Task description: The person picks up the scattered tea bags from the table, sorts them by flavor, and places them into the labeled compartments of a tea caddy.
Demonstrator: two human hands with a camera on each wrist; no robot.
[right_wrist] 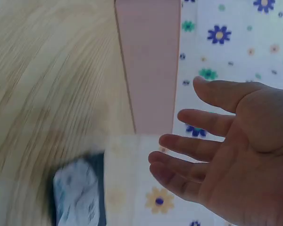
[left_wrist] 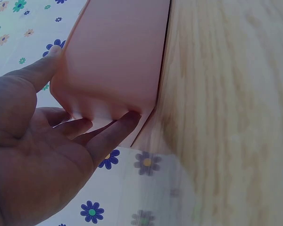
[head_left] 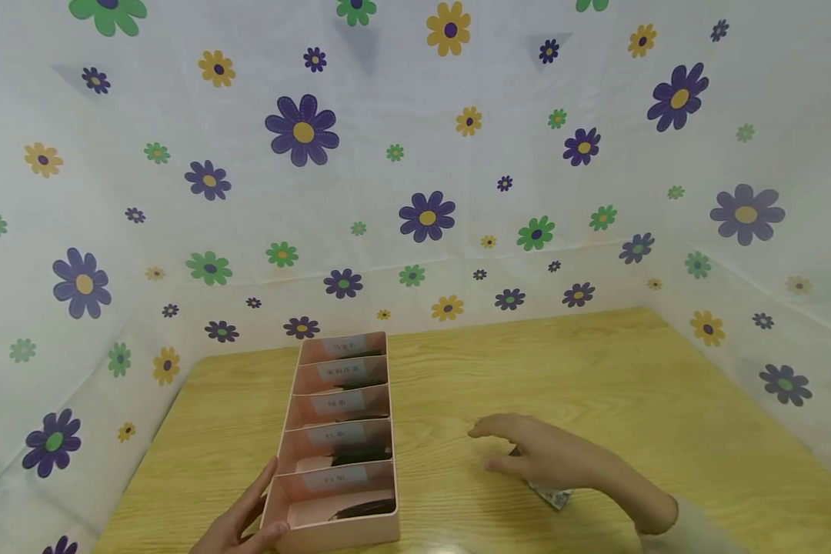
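Observation:
A long pink box (head_left: 339, 532) with several compartments in a row stands on the table left of centre. Each compartment has a pale label with writing and something dark and flat inside. My left hand (head_left: 238, 523) grips the box's near left corner; in the left wrist view the thumb is at one edge and the fingers press against the wall (left_wrist: 118, 52). To the right, my right hand (head_left: 561, 454) hovers with relaxed, spread fingers, holding nothing. Below it a small dark packet with a pale patterned face (head_left: 554, 498) lies on the wood, partly hidden by the hand.
The light wooden table (head_left: 498, 369) reaches back to a white cloth (head_left: 367, 177) printed with purple, green and yellow flowers. This cloth hangs at the back and on both sides.

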